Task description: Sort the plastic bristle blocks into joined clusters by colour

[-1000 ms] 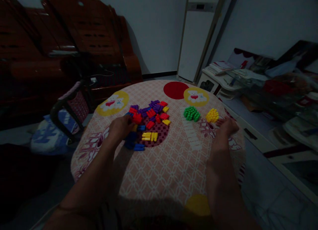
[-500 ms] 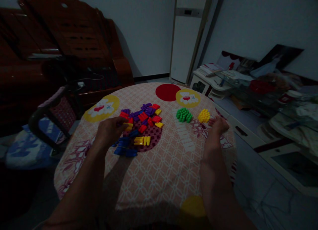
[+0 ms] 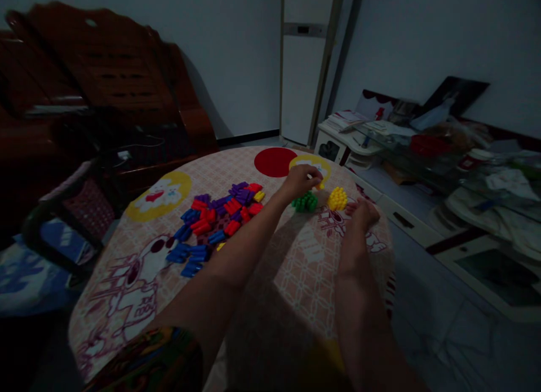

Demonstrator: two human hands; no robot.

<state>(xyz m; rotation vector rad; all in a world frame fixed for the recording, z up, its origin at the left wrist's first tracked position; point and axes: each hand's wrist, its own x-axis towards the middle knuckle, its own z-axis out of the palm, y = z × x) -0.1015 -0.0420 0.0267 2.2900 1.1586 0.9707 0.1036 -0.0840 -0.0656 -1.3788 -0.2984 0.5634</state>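
My left hand (image 3: 301, 180) reaches over the green block cluster (image 3: 305, 202), pinching a small yellow building block (image 3: 320, 185) between its fingertips. Just right of that, a yellow block cluster (image 3: 337, 198) sits on the patterned tablecloth. Beside it rests my right hand (image 3: 363, 212), fingers loosely apart and close to the cluster's right side; whether they touch it I cannot tell. On the left of the table lies a loose spread of plastic building blocks: blue blocks (image 3: 195, 253), red blocks (image 3: 204, 220) and purple blocks (image 3: 240, 193), with a few yellow ones. My left forearm hides part of this spread.
The round table has a patterned tablecloth (image 3: 291, 290). At left stand a dark-framed chair (image 3: 63, 203) and a wooden bench (image 3: 110, 70). A cluttered low cabinet (image 3: 406, 211) runs along the right, and a tall white appliance (image 3: 302, 82) stands behind.
My left hand has moved right, from the loose blocks to above the green cluster, carrying a yellow block. My right hand stays beside the yellow cluster. The view has shifted slightly.
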